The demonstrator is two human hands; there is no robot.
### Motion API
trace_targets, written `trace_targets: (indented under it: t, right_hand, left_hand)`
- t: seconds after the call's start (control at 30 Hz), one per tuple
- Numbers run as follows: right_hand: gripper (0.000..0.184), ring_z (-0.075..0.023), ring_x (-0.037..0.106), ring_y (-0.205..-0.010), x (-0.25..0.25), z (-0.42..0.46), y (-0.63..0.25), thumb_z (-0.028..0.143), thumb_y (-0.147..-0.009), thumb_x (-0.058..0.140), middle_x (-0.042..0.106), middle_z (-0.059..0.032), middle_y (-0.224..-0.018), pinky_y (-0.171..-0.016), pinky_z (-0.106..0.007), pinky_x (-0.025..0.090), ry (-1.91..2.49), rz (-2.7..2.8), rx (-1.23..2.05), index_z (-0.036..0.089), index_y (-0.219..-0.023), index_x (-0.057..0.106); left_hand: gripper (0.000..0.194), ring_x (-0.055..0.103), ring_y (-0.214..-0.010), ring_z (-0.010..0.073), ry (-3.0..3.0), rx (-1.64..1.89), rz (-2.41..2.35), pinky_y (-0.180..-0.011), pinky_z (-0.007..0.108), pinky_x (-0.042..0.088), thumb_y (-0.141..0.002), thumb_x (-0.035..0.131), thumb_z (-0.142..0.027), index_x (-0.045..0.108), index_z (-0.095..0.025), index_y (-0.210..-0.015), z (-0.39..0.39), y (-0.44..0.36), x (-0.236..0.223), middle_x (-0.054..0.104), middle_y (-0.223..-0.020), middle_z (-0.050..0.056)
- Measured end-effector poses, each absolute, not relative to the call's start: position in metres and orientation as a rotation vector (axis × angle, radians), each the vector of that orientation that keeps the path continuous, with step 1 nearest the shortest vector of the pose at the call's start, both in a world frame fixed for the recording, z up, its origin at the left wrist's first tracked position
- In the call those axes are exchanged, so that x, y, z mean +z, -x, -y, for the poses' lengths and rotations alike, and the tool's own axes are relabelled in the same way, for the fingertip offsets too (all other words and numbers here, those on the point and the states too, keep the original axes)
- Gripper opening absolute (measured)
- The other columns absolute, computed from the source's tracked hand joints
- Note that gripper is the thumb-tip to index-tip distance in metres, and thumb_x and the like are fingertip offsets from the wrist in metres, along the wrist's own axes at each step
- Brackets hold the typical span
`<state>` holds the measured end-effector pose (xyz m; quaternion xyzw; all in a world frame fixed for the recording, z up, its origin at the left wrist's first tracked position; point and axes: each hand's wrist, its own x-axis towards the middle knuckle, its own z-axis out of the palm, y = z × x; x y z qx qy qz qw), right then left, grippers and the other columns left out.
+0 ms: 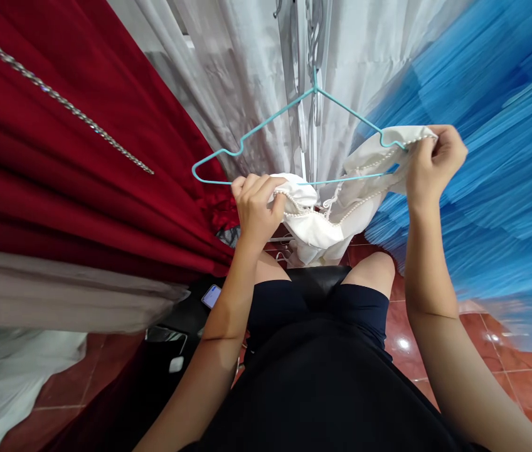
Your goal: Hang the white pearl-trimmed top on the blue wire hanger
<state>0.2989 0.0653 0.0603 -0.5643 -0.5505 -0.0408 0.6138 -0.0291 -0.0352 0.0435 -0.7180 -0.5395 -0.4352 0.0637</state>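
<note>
A white dress (315,231) with bead trim along its neckline hangs between my two hands. My right hand (435,160) pinches one shoulder of it, which sits over the right end of a light blue hanger (275,115). The other shoulder is gripped by my left hand (259,201), just below the hanger's bottom bar. The hanger's left end sticks out bare, outside the fabric. Its hook reaches up toward a metal rack, and I cannot tell whether it is hung there. The lower dress drops toward my knees.
Red fabric (82,144) with a sparkling trim hangs at the left, above pale cloth (59,289). White garments (238,56) and a metal rack (301,75) stand ahead. Blue tulle (496,188) fills the right. A phone (211,295) lies on a dark surface by my left forearm.
</note>
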Motion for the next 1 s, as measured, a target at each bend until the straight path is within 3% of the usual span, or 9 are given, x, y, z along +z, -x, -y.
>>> trace_targets:
  t: [0.17,0.33,0.47,0.57,0.67,0.83,1.0]
  right_hand:
    - [0.018,-0.0193,0.061,-0.079,0.036,-0.062,-0.325,0.034,-0.1,0.051,0.067,-0.0136,-0.091,-0.072,-0.039,0.049,1.109,1.062,-0.17,0.021,-0.096,0.063]
    - [0.025,-0.0242,0.063,-0.086,0.007,-0.002,-0.301,0.049,-0.102,0.052,0.06,-0.0095,-0.097,-0.078,-0.049,0.054,0.96,0.954,-0.38,0.027,-0.103,0.064]
    - [0.017,-0.0236,0.066,-0.088,0.012,0.031,-0.268,0.04,-0.102,0.055,0.062,-0.0066,-0.096,-0.076,-0.047,0.056,0.869,1.165,-0.287,0.03,-0.109,0.066]
    - [0.024,-0.0266,0.069,-0.104,0.028,0.026,-0.249,0.038,-0.103,0.05,0.069,-0.0106,-0.106,-0.089,-0.05,0.058,0.899,1.339,-0.214,0.029,-0.116,0.067]
    - [0.032,-0.0272,0.068,-0.117,0.04,0.01,-0.231,0.038,-0.104,0.041,0.072,-0.0095,-0.117,-0.104,-0.053,0.052,0.978,1.677,-0.081,0.026,-0.117,0.068]
    - [0.021,-0.019,0.063,-0.083,0.032,-0.003,-0.204,0.019,-0.095,0.047,0.073,-0.0018,-0.088,-0.093,-0.042,0.045,1.044,1.876,0.007,0.023,-0.095,0.068]
    - [0.019,-0.0193,0.059,-0.081,0.025,0.003,-0.199,0.014,-0.092,0.05,0.073,0.0,-0.088,-0.09,-0.041,0.04,1.042,1.843,-0.061,0.024,-0.093,0.066]
  left_hand:
    - [0.021,0.064,-0.092,0.0267,2.184,-1.335,1.634,-0.103,0.048,0.039,-0.094,0.056,-0.017,0.074,-0.026,-0.097,0.035,0.024,0.042,0.077,-0.093,0.003]
    - [0.021,0.064,-0.09,0.0262,2.177,-1.365,1.642,-0.102,0.047,0.038,-0.091,0.056,-0.015,0.074,-0.026,-0.095,0.031,0.022,0.043,0.076,-0.09,0.002]
    - [0.02,0.064,-0.092,0.0268,2.196,-1.37,1.668,-0.104,0.048,0.037,-0.091,0.056,-0.016,0.073,-0.026,-0.095,0.029,0.022,0.042,0.075,-0.091,0.002]
    - [0.019,0.064,-0.093,0.0268,2.197,-1.371,1.662,-0.105,0.048,0.037,-0.094,0.056,-0.018,0.073,-0.026,-0.096,0.03,0.021,0.04,0.076,-0.094,0.003]
    - [0.021,0.064,-0.093,0.0263,2.206,-1.366,1.634,-0.105,0.047,0.038,-0.096,0.054,-0.018,0.073,-0.026,-0.099,0.031,0.02,0.036,0.076,-0.095,0.003]
    - [0.021,0.066,-0.101,0.0265,2.203,-1.334,1.583,-0.108,0.046,0.041,-0.097,0.056,-0.019,0.075,-0.025,-0.103,0.025,0.025,0.027,0.079,-0.103,0.003]
    - [0.026,0.07,-0.115,0.0235,2.168,-1.528,1.35,-0.122,0.05,0.04,-0.098,0.056,-0.017,0.077,-0.028,-0.109,0.025,0.033,0.016,0.078,-0.115,0.002]
